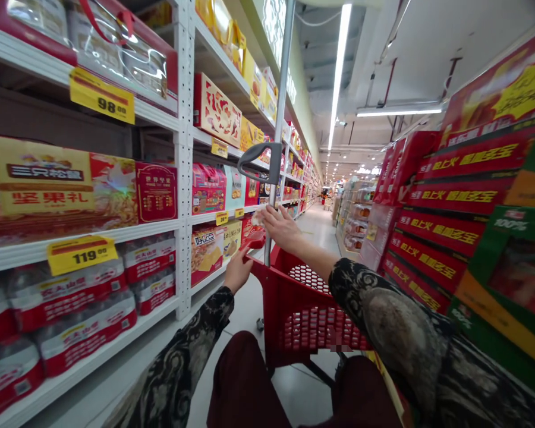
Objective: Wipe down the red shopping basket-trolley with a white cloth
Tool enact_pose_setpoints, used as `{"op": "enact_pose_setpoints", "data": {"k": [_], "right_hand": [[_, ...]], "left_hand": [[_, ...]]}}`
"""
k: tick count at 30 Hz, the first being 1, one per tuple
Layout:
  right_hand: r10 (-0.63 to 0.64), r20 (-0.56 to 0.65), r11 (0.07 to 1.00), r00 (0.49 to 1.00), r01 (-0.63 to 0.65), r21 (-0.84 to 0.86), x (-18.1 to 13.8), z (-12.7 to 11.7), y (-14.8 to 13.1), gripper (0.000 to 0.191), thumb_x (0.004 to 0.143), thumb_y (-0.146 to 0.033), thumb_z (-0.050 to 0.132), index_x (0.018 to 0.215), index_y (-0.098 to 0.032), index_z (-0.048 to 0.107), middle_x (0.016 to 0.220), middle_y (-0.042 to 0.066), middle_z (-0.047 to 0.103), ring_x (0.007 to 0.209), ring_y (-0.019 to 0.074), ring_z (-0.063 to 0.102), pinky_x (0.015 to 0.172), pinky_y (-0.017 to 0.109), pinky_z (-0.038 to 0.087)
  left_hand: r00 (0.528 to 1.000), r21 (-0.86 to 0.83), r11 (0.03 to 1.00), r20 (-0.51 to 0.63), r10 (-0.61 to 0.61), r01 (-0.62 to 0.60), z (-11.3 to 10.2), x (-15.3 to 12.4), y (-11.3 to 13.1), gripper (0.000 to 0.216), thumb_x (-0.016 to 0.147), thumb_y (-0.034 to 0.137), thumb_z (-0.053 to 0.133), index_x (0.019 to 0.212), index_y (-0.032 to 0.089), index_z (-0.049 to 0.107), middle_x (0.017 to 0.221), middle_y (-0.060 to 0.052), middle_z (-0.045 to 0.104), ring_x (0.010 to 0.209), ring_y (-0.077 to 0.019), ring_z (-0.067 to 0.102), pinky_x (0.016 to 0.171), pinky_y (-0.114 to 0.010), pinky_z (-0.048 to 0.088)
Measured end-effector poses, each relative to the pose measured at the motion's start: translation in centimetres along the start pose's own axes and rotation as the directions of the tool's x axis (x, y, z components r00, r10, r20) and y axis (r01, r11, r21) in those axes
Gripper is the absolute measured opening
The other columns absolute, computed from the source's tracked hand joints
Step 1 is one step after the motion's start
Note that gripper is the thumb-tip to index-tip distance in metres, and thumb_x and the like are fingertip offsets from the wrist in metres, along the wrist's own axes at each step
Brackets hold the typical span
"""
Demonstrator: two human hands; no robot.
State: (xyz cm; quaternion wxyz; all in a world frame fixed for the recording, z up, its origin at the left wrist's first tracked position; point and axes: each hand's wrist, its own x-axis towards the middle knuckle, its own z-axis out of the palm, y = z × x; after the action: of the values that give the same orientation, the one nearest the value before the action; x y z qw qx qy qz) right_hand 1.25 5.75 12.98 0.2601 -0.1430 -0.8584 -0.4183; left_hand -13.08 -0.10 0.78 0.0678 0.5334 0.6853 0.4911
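A red plastic shopping basket [303, 321] on wheels stands in front of me in a store aisle, its grey telescopic handle pole [279, 119] rising upright with a dark grip at about shelf height. My left hand [237, 270] is closed on the basket's near left rim. My right hand [280, 227] reaches forward beside the pole, fingers curled around a small pale item that I cannot identify. Both arms wear dark patterned sleeves.
White shelves [182, 178] on the left carry gift boxes, packaged snacks and yellow price tags [81, 253]. Stacked red and green cartons [463, 226] line the right side. The aisle floor [314, 226] runs ahead between them toward distant shelving.
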Motion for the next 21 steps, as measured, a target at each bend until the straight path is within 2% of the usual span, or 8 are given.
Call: {"op": "enact_pose_setpoints", "data": {"k": [4, 6, 10, 15, 18, 21], "right_hand": [[-0.063, 0.062, 0.997, 0.996, 0.060, 0.040, -2.5, 1.7, -2.6, 0.036, 0.089, -0.016, 0.039, 0.122, -0.009, 0.051, 0.133, 0.013, 0.047, 0.127, 0.0288, 0.037, 0.106, 0.051, 0.027], [-0.077, 0.084, 0.995, 0.993, 0.070, 0.077, -4.2, 2.9, -4.2, 0.036, 0.087, -0.016, 0.042, 0.121, -0.009, 0.053, 0.132, 0.014, 0.048, 0.127, 0.0292, 0.037, 0.106, 0.052, 0.027], [-0.116, 0.132, 0.982, 0.984, 0.093, 0.165, -6.7, 4.3, -6.3, 0.036, 0.086, -0.015, 0.044, 0.121, -0.009, 0.053, 0.130, 0.014, 0.050, 0.126, 0.0271, 0.038, 0.106, 0.050, 0.028], [-0.082, 0.155, 0.978, 0.985, 0.050, 0.204, -5.7, 3.7, -5.6, 0.036, 0.086, -0.015, 0.044, 0.121, -0.010, 0.053, 0.132, 0.014, 0.048, 0.127, 0.0268, 0.037, 0.106, 0.050, 0.028], [0.000, 0.126, 0.983, 0.992, -0.023, 0.180, -4.3, 3.4, -4.7, 0.036, 0.088, -0.014, 0.041, 0.122, -0.011, 0.052, 0.136, 0.013, 0.044, 0.130, 0.0276, 0.033, 0.107, 0.051, 0.025], [-0.005, 0.118, 0.982, 0.993, -0.017, 0.188, -4.6, 3.9, -5.1, 0.038, 0.089, -0.013, 0.038, 0.125, -0.011, 0.049, 0.135, 0.012, 0.046, 0.130, 0.0270, 0.033, 0.108, 0.051, 0.024]], "left_hand": [[0.993, 0.164, 0.980, 0.051, 0.110, -0.117, 0.6, -0.9, -0.4, 0.052, 0.070, 0.012, 0.054, 0.121, 0.022, 0.053, 0.136, -0.004, 0.047, 0.136, -0.0297, 0.019, 0.109, -0.050, 0.023], [0.989, 0.155, 0.977, 0.047, 0.138, -0.143, 0.9, -1.0, -0.6, 0.052, 0.070, 0.011, 0.053, 0.121, 0.021, 0.053, 0.133, -0.005, 0.050, 0.136, -0.0275, 0.021, 0.110, -0.047, 0.024], [0.992, 0.054, 0.991, -0.032, 0.123, -0.121, 0.5, -0.5, -1.3, 0.052, 0.073, 0.010, 0.049, 0.125, 0.016, 0.047, 0.131, -0.009, 0.051, 0.128, -0.0217, 0.038, 0.108, -0.037, 0.030], [0.989, -0.041, 0.995, -0.120, 0.084, -0.090, 0.7, -0.5, -2.7, 0.065, 0.070, 0.010, 0.052, 0.133, 0.016, 0.033, 0.137, -0.011, 0.043, 0.129, -0.0213, 0.037, 0.109, -0.037, 0.028], [0.994, -0.036, 0.997, -0.092, 0.058, -0.062, 1.8, -1.3, -3.2, 0.072, 0.068, 0.009, 0.055, 0.135, 0.013, 0.028, 0.140, -0.014, 0.038, 0.131, -0.0228, 0.033, 0.110, -0.038, 0.026], [0.999, -0.014, 1.000, -0.039, 0.021, -0.021, 2.7, -2.3, -3.5, 0.076, 0.068, 0.013, 0.057, 0.136, 0.010, 0.023, 0.141, -0.017, 0.034, 0.132, -0.0245, 0.032, 0.110, -0.037, 0.025]]}}
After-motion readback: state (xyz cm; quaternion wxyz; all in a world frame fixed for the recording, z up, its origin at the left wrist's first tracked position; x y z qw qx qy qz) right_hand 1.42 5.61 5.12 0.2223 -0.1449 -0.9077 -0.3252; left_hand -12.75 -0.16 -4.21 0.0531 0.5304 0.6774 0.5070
